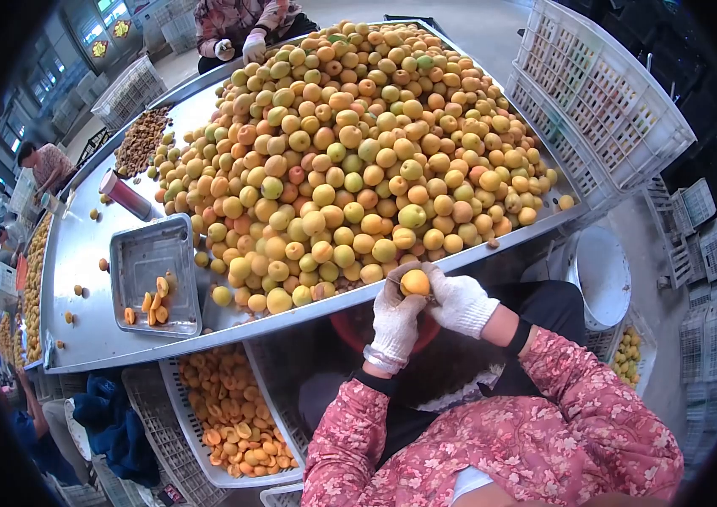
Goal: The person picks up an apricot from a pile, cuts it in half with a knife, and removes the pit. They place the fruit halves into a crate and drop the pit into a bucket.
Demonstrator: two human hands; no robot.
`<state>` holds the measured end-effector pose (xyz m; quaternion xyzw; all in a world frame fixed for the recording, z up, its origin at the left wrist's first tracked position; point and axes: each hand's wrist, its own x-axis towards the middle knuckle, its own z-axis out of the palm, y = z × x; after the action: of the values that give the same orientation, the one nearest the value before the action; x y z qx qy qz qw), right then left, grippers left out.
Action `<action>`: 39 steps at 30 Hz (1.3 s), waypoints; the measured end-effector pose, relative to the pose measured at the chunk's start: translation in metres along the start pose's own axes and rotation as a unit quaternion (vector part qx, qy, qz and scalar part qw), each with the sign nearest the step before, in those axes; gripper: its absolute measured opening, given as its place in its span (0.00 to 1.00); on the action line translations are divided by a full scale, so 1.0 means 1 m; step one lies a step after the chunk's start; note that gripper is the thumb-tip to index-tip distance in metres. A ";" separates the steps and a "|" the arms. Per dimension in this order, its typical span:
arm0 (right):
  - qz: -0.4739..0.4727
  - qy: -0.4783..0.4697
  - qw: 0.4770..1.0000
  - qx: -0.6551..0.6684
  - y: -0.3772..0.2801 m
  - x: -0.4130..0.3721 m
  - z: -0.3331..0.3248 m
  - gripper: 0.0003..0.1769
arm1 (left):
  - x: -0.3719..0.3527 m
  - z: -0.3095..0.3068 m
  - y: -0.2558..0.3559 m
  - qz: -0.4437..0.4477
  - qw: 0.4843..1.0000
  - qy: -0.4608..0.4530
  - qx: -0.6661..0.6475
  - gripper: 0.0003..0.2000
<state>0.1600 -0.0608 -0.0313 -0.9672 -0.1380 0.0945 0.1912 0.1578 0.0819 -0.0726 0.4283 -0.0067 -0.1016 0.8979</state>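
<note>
apricot (414, 281) – at worktop (80, 325) near edge, 6 o'clock of pile (350, 152) | left hand (396, 325) and right hand (462, 304): each grip pinching it from its side | judged light, soft, easily bruised – hold cheeks gently | tray (146, 253) at 9 o'clock

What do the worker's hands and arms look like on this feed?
The left hand and the right hand are both gloved in white knit fabric. Each arm is in a pink-red floral sleeve, with a black cuff showing at the wrist.
</note>
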 end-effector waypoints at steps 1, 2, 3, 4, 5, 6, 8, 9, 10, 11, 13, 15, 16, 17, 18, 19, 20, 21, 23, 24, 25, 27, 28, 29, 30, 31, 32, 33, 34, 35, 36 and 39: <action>0.005 -0.004 1.000 0.023 0.003 0.003 0.004 0.38 | 0.000 -0.001 -0.002 -0.002 1.000 0.013 0.004 0.25; 0.006 -0.004 1.000 0.024 0.007 0.005 0.007 0.38 | 0.000 0.000 -0.003 -0.005 1.000 0.027 0.007 0.25; -0.011 0.001 0.998 0.070 0.011 0.006 0.010 0.36 | 0.000 0.001 -0.004 -0.008 1.000 0.027 0.007 0.25; -0.029 0.003 0.993 0.116 0.015 0.005 0.013 0.35 | 0.001 0.001 -0.005 -0.012 0.999 0.029 -0.002 0.25; -0.033 0.009 0.989 0.142 0.016 0.006 0.014 0.32 | 0.001 0.001 -0.005 -0.016 0.999 0.037 -0.010 0.25; -0.054 0.005 0.986 0.160 0.017 0.009 0.015 0.29 | 0.001 0.004 -0.003 -0.018 0.998 0.057 0.018 0.25; -0.014 -0.018 0.983 0.182 0.010 0.008 0.006 0.27 | -0.001 0.006 -0.003 -0.017 0.998 0.064 -0.004 0.25; -0.024 -0.022 0.978 0.204 0.014 0.009 0.009 0.27 | 0.001 0.004 -0.006 -0.010 0.998 0.063 -0.006 0.25; -0.048 -0.007 0.976 0.211 0.015 0.009 0.010 0.28 | 0.000 0.004 -0.007 -0.007 0.998 0.065 -0.016 0.25; -0.042 -0.026 0.976 0.213 0.014 0.010 0.005 0.29 | 0.001 0.003 -0.008 -0.011 0.997 0.068 -0.033 0.25; -0.034 -0.047 0.975 0.217 0.012 0.011 0.001 0.29 | 0.000 0.002 -0.010 -0.017 0.996 0.072 -0.051 0.25; -0.050 -0.056 0.967 0.244 0.014 0.013 0.000 0.29 | 0.000 0.002 -0.009 -0.007 0.997 0.068 -0.047 0.25; -0.052 -0.055 0.967 0.242 0.015 0.014 -0.001 0.29 | 0.000 0.002 -0.009 -0.004 0.997 0.068 -0.048 0.25; -0.058 -0.072 0.965 0.244 0.015 0.016 -0.004 0.29 | 0.000 0.002 -0.008 -0.016 0.996 0.070 -0.054 0.25; -0.064 -0.089 0.963 0.245 0.013 0.018 -0.008 0.29 | 0.001 0.003 -0.008 -0.027 0.995 0.072 -0.061 0.25; -0.044 -0.117 0.959 0.254 0.011 0.019 -0.014 0.29 | 0.001 0.001 -0.009 -0.023 0.996 0.058 -0.064 0.25; -0.042 -0.117 0.959 0.253 0.009 0.020 -0.019 0.29 | 0.001 0.002 -0.006 -0.025 0.996 0.057 -0.066 0.25; -0.045 -0.140 0.948 0.283 0.009 0.022 -0.021 0.29 | -0.001 0.003 -0.003 -0.023 0.996 0.050 -0.075 0.24; -0.070 -0.166 0.914 0.363 0.008 0.028 -0.020 0.30 | -0.001 -0.001 -0.002 -0.017 0.996 0.024 -0.085 0.24; -0.076 -0.180 0.916 0.349 0.006 0.031 -0.023 0.31 | -0.002 -0.002 -0.001 -0.016 0.996 0.026 -0.085 0.24; -0.048 -0.189 0.912 0.361 0.003 0.029 -0.027 0.31 | -0.002 -0.001 0.000 -0.023 0.995 0.027 -0.096 0.24; -0.029 -0.165 0.930 0.327 -0.002 0.027 -0.030 0.33 | -0.001 0.000 0.002 -0.026 0.993 0.027 -0.108 0.24; -0.039 -0.133 0.949 0.282 0.001 0.025 -0.024 0.33 | 0.001 -0.002 -0.001 -0.017 0.993 0.024 -0.113 0.23; -0.076 -0.057 0.969 0.227 -0.005 0.018 -0.024 0.34 | 0.002 -0.004 -0.002 -0.008 0.993 0.022 -0.117 0.23; -0.023 -0.047 0.989 0.142 -0.010 0.013 -0.024 0.37 | 0.003 -0.006 -0.003 -0.006 0.993 0.022 -0.116 0.23; -0.025 -0.024 0.994 0.104 -0.010 0.008 -0.021 0.38 | 0.003 -0.008 -0.005 0.025 0.999 0.024 -0.040 0.22; -0.026 -0.002 0.997 0.066 -0.008 0.005 -0.019 0.39 | 0.003 -0.008 -0.003 0.054 0.997 0.027 0.036 0.22; -0.025 -0.003 0.997 0.068 -0.008 0.005 -0.019 0.39 | 0.002 -0.007 -0.002 0.053 0.998 0.028 0.037 0.22; -0.026 -0.017 0.998 0.062 -0.008 0.005 -0.022 0.40 | 0.000 -0.005 0.000 0.062 0.995 0.033 0.070 0.21; -0.028 -0.030 0.998 0.056 -0.007 0.008 -0.024 0.40 | 0.000 -0.003 0.002 0.073 0.991 0.038 0.103 0.20; -0.029 -0.032 0.998 0.054 -0.001 0.011 -0.023 0.40 | 0.000 -0.004 0.000 0.074 0.991 0.040 0.102 0.20; -0.053 -0.103 0.942 0.316 0.013 0.022 -0.021 0.38 | 0.002 -0.007 0.000 0.085 0.977 0.068 0.185 0.19</action>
<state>0.1887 -0.0729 -0.0204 -0.8332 -0.1714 0.2220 0.4766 0.1608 0.0871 -0.0772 0.5908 -0.0005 0.0075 0.8068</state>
